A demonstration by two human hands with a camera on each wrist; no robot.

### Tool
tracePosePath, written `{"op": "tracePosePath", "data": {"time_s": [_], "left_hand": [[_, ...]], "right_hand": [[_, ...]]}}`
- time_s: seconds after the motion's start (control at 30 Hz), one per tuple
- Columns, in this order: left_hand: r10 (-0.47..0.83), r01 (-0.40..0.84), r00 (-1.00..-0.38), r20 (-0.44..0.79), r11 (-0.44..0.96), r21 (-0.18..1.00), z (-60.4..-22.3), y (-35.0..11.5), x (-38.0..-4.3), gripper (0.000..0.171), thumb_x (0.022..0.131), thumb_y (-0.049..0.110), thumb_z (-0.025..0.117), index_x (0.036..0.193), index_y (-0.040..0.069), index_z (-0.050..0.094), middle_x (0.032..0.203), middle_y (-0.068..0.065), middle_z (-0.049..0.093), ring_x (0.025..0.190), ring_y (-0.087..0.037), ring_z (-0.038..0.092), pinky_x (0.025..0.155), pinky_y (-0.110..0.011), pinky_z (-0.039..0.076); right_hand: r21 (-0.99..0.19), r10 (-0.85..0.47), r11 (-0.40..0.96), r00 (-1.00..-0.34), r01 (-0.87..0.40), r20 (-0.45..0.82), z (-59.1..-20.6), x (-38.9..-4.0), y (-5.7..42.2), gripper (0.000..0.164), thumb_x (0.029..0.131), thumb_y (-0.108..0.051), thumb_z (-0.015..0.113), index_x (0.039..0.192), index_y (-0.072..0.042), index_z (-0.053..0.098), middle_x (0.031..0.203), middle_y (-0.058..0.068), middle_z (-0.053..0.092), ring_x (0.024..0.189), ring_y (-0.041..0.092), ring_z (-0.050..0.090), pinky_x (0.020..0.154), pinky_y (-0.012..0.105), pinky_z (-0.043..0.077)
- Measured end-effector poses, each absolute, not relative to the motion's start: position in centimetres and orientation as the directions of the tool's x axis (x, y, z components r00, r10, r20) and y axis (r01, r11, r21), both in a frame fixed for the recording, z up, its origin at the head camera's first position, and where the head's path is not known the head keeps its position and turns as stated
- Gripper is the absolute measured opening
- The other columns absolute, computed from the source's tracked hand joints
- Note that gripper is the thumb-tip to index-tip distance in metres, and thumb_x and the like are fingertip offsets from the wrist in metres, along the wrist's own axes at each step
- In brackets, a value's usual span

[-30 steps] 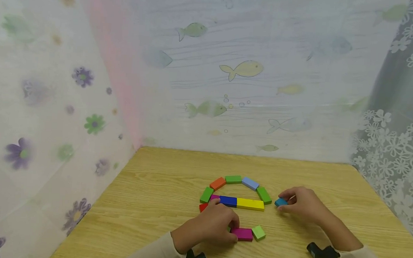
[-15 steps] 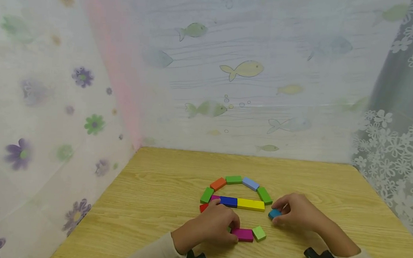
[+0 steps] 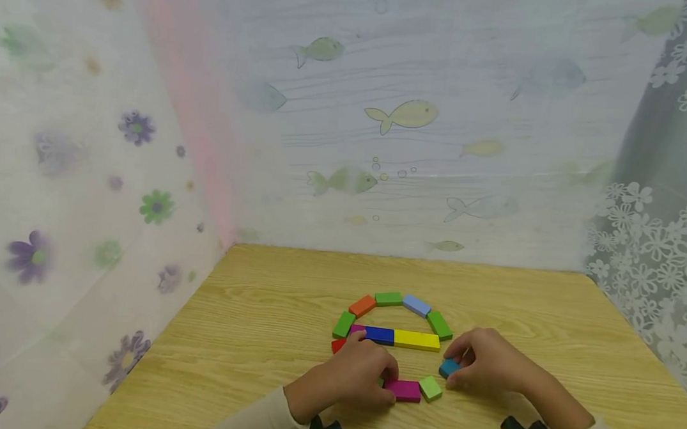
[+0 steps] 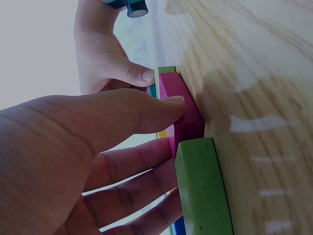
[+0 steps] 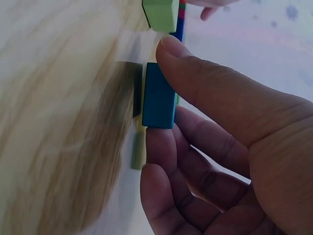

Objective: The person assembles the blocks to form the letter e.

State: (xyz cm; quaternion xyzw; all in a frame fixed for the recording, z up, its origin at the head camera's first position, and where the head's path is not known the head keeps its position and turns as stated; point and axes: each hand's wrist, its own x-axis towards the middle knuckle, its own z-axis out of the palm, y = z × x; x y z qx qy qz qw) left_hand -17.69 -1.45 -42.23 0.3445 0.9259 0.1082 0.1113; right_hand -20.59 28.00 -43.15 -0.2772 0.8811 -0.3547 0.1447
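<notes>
My left hand (image 3: 359, 372) pinches a magenta block (image 3: 406, 390) lying on the table, thumb on its near side and fingers behind. A green block (image 4: 203, 191) adjoins its left end in the left wrist view, mostly covered by the hand in the head view. At its right end sits a tilted light green block (image 3: 430, 388). My right hand (image 3: 489, 363) holds a small blue block (image 5: 159, 95) between thumb and fingers, low over the wood and just right of the light green one; a narrow gap separates these two blocks.
Behind the hands, a straight row with a dark blue block (image 3: 380, 335) and a yellow block (image 3: 417, 340) lies under an arch of several blocks, among them an orange one (image 3: 362, 305). A red block (image 3: 338, 346) shows beside the left hand. Printed curtains border the table (image 3: 260, 287).
The right hand has brought the blue block left and toward the near side, closer to the light green block. The left hand has stayed in place on the magenta block.
</notes>
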Motion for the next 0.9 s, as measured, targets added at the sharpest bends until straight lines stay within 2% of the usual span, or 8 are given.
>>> {"op": "tracePosePath", "data": {"time_s": [0.23,0.9], "left_hand": [[0.66,0.612,-0.739,-0.132,0.74,0.279,-42.2,-1.4,-17.7,0.013,0.086,0.04,0.084,0.088,0.032,0.074,0.077,0.025,0.062,0.082,0.009,0.055,0.121,-0.065,0.026],[0.659,0.608,-0.74,-0.135,0.742,0.283,-42.2,-1.5,-17.8,0.014,0.085,0.041,0.085,0.09,0.032,0.075,0.079,0.025,0.064,0.084,0.009,0.057,0.12,-0.065,0.026]], "right_hand": [[-0.705,-0.619,0.572,-0.785,-0.42,-0.034,-43.3,-20.3,27.5,0.034,0.078,-0.031,0.092,0.106,-0.014,0.08,0.096,-0.005,0.075,0.078,0.006,0.067,0.068,0.024,0.058],[-0.72,-0.635,0.563,-0.77,-0.405,-0.064,-43.2,-20.1,26.9,0.032,0.077,-0.029,0.092,0.105,-0.017,0.08,0.096,-0.006,0.074,0.079,0.007,0.067,0.069,0.023,0.058]]}}
